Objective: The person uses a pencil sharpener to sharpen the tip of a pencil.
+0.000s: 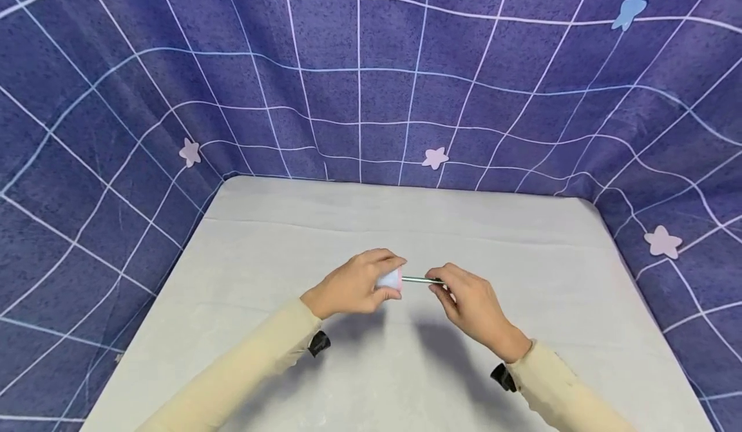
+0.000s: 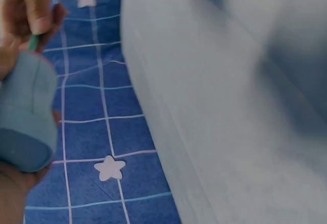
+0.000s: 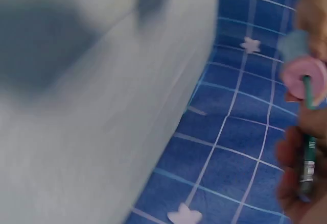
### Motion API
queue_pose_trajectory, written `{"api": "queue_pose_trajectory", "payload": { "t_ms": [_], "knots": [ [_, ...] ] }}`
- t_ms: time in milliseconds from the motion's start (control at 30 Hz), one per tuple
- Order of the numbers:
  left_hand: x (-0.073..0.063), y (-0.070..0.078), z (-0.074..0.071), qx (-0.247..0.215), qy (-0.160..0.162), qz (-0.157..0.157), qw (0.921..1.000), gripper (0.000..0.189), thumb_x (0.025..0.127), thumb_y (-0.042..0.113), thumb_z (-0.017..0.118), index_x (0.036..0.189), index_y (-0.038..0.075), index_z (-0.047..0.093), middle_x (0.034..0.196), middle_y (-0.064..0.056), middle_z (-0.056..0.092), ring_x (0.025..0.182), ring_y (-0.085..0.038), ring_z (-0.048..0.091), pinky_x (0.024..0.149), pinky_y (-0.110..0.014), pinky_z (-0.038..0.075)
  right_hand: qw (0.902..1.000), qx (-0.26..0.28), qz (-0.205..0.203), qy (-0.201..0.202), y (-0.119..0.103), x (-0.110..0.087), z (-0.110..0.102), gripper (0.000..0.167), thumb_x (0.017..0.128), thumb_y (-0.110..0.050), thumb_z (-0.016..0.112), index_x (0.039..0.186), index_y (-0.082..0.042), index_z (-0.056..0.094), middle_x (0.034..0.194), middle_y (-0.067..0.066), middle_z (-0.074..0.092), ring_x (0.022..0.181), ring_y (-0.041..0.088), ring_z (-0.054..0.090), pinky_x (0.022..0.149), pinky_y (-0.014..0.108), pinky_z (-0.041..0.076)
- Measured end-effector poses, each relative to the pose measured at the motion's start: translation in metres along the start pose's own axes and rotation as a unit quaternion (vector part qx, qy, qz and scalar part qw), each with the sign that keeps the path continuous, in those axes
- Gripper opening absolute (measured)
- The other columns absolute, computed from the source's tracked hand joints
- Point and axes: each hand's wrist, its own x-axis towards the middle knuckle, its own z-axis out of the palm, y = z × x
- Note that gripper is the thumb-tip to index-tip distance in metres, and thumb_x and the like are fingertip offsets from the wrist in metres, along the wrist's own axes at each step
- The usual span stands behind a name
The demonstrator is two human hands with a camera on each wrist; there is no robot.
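My left hand grips a light blue pencil sharpener with a pink face, held above the white table. A green pencil runs level from the hole in that pink face toward the right. My right hand pinches the pencil between thumb and fingers, a short way from the sharpener. In the left wrist view the sharpener shows its rounded, waisted body and its flat base. The right wrist view shows the pencil with a barcode and a dark end; its tip is hidden inside the sharpener.
A white-covered table lies under both hands. Dark blue curtains with a grid of lines and star shapes surround it at the back and sides. A black strap piece shows at the left wrist, another at the right.
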Motion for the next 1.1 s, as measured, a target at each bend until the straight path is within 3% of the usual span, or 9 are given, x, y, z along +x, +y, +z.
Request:
{"api": "queue_pose_trajectory", "payload": {
  "t_ms": [267,367,467,533,600,633,700,867,1100],
  "knots": [
    [0.006,-0.001,-0.01,-0.18,-0.056,-0.089,0.978,0.04,0.083,0.018,0.073,0.118,0.001,0.065,0.099,-0.005,0.068,0.077,-0.009,0.056,0.07,-0.02,0.048,0.9615,-0.131,-0.181,0.161,0.004,0.005,0.01,0.025,0.1,-0.019,0.047,0.089,-0.005,0.065,0.067,-0.001,0.049,0.05,0.009,0.04,0.044,0.019,0.034],
    [0.004,0.001,-0.005,-0.17,-0.049,-0.076,0.9813,0.041,0.083,0.019,0.073,0.118,0.0,0.064,0.102,-0.007,0.067,0.08,-0.01,0.057,0.072,-0.02,0.049,0.9766,-0.083,-0.144,0.137,0.0,0.005,0.01,0.03,0.1,-0.024,0.049,0.083,-0.007,0.068,0.061,-0.004,0.047,0.046,0.003,0.034,0.041,0.013,0.027],
    [-0.001,0.003,0.005,-0.085,-0.024,-0.025,0.9958,0.046,0.083,0.023,0.074,0.12,-0.001,0.062,0.109,-0.009,0.065,0.093,-0.014,0.061,0.083,-0.025,0.051,0.9981,0.061,0.012,-0.001,-0.009,0.004,0.002,0.024,0.096,-0.021,0.056,0.081,-0.01,0.072,0.057,-0.008,0.049,0.045,-0.002,0.031,0.041,0.013,0.026],
    [-0.006,0.004,0.014,-0.012,0.003,0.027,0.9996,0.049,0.081,0.027,0.074,0.119,-0.002,0.062,0.111,-0.01,0.064,0.1,-0.018,0.061,0.089,-0.028,0.05,0.9659,0.186,0.148,-0.104,-0.012,0.005,-0.003,0.021,0.093,-0.016,0.059,0.082,-0.007,0.073,0.054,-0.007,0.046,0.045,-0.002,0.03,0.043,0.014,0.026],
    [-0.011,0.003,0.022,0.05,0.03,0.074,0.9955,0.051,0.081,0.03,0.075,0.118,-0.003,0.063,0.111,-0.009,0.064,0.102,-0.02,0.061,0.09,-0.03,0.049,0.9108,0.267,0.26,-0.178,-0.012,0.005,-0.007,0.017,0.091,-0.01,0.061,0.083,-0.003,0.073,0.054,-0.007,0.044,0.047,0.001,0.029,0.046,0.018,0.026],
    [-0.012,0.003,0.026,0.069,0.041,0.093,0.9924,0.051,0.08,0.031,0.075,0.117,-0.002,0.063,0.11,-0.009,0.064,0.101,-0.019,0.06,0.088,-0.029,0.049,0.8866,0.293,0.294,-0.204,-0.01,0.005,-0.007,0.018,0.092,-0.009,0.059,0.082,-0.001,0.073,0.054,-0.006,0.042,0.047,0.003,0.028,0.048,0.019,0.025],
    [-0.014,0.002,0.031,0.094,0.052,0.113,0.9877,0.051,0.08,0.032,0.075,0.116,-0.001,0.063,0.11,-0.008,0.064,0.099,-0.019,0.06,0.085,-0.029,0.049,0.8656,0.32,0.311,-0.227,-0.006,0.004,-0.007,0.02,0.092,-0.006,0.057,0.082,0.004,0.071,0.054,-0.006,0.04,0.05,0.004,0.027,0.05,0.019,0.024],
    [-0.014,-0.001,0.038,0.104,0.047,0.105,0.9879,0.048,0.083,0.034,0.071,0.117,0.0,0.062,0.111,-0.007,0.064,0.101,-0.019,0.06,0.088,-0.029,0.049,0.8913,0.275,0.284,-0.223,0.0,0.002,-0.003,0.017,0.091,-0.01,0.059,0.083,-0.002,0.072,0.054,-0.007,0.038,0.048,0.003,0.029,0.048,0.018,0.026],
    [-0.008,-0.004,0.022,0.052,0.019,0.041,0.9976,0.047,0.084,0.029,0.071,0.118,-0.002,0.062,0.109,-0.01,0.065,0.101,-0.019,0.062,0.092,-0.031,0.05,0.974,0.147,0.136,-0.107,0.001,-0.005,0.002,0.019,0.083,-0.007,0.072,0.096,-0.013,0.059,0.068,-0.009,0.054,0.054,-0.002,0.042,0.049,0.018,0.039]
  ]
}}
